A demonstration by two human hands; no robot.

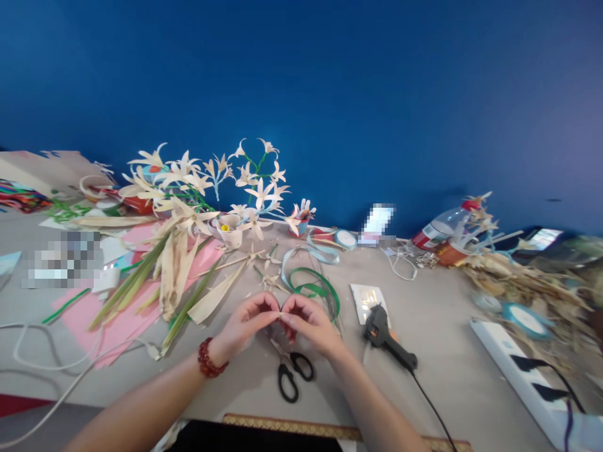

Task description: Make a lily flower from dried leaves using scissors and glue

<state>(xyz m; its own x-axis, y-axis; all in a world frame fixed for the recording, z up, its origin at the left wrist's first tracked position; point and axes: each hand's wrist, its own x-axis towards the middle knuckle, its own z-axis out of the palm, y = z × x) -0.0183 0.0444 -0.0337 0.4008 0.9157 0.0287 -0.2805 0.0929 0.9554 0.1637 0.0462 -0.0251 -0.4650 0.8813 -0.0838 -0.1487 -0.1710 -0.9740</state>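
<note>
My left hand [249, 321] and my right hand [311, 325] meet over the table, thumbs and fingers pinched together. Between the fingertips is a small pale piece [279, 316], mostly hidden, whose kind I cannot make out. Just below the hands lie black-handled scissors [293, 375], their blades partly under the fingers. Beyond the hands are a coil of green ribbon [330, 285], a light blue ribbon [285, 267] and small pale star-shaped flowers [269, 279]. A flat piece of dried corn husk [217, 294] rests to the left.
A black glue gun [389, 342] with its cord lies right, near a white power strip [516, 383]. Pale husk flowers [261, 194] stand at the back beside the blue wall. Husks and pink paper [85, 323] cover the left. A plastic bottle [440, 226] leans back right.
</note>
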